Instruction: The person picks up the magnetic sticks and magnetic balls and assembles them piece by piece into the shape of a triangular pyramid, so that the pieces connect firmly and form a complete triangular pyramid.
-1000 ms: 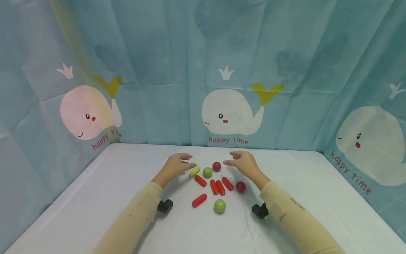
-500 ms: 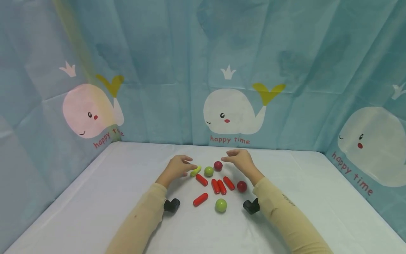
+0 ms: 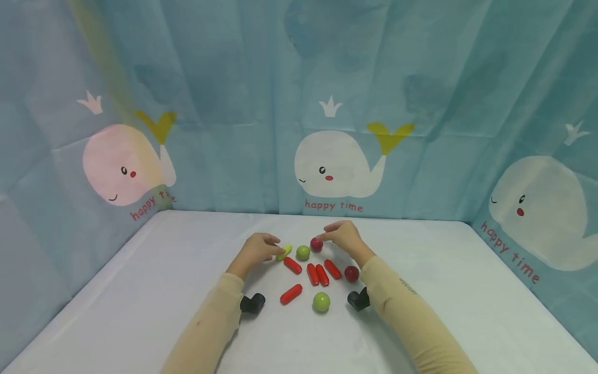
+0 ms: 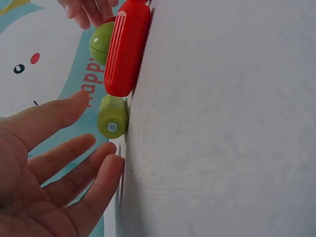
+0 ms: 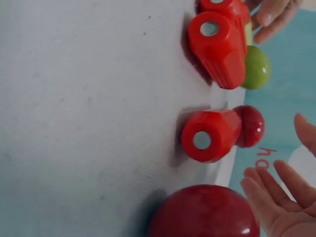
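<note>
My left hand is just left of a yellow-green stick, thumb and fingers spread. In the left wrist view a gap shows between the left hand and the stick's end. My right hand hovers by the far red ball, its thumb overlapping the ball in the head view. From the right wrist, the right hand has loosely extended fingers and stands apart from that red ball. A green ball sits between the two hands.
Several red sticks lie on the white table, including one red stick nearer the front. Another green ball is at the front, and a second red ball is beside my right forearm. A blue whale-print curtain surrounds the table.
My right hand has moved left and closer to the far red ball. My left hand has lowered beside the yellow-green stick. The sticks and balls lie as before; the head view shifts slightly.
</note>
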`<state>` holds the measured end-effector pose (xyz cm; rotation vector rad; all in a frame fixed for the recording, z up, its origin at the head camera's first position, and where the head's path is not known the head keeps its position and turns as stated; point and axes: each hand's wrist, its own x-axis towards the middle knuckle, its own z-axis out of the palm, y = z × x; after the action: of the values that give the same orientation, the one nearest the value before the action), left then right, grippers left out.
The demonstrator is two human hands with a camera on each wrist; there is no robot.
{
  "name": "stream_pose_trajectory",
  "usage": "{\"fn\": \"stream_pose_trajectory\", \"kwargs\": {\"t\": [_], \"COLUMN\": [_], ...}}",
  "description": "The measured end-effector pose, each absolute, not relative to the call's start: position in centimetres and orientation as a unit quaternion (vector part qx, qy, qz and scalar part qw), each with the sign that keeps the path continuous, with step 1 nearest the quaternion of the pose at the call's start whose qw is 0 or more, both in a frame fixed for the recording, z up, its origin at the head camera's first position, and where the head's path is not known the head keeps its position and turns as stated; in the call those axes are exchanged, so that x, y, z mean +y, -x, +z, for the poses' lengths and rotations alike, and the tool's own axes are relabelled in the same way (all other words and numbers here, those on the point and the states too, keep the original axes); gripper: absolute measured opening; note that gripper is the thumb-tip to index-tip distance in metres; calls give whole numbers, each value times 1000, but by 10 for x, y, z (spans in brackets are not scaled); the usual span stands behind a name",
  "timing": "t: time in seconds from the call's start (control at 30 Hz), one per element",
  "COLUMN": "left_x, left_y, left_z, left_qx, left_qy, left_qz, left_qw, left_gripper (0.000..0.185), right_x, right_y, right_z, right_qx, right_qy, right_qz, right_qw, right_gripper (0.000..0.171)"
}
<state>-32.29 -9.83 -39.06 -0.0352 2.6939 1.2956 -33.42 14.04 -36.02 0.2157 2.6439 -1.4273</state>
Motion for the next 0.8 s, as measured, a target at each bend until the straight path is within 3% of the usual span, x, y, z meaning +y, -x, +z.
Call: {"fn": "stream_pose_trajectory", "kwargs": {"t": [0.8], "left_x": [-94], "left_y": [322], "left_z": [-390], "left_qx": [913], "left_qy": [14], "left_qz": [400], "left_qw": [76], "left_gripper": [25], "right_x": [129], "right_y": [351], "right_z": [-367], "right_qx": [868], "right_qy": [-92], "right_qz": [-480], "right_qw": [88], "right_gripper": [39]}}
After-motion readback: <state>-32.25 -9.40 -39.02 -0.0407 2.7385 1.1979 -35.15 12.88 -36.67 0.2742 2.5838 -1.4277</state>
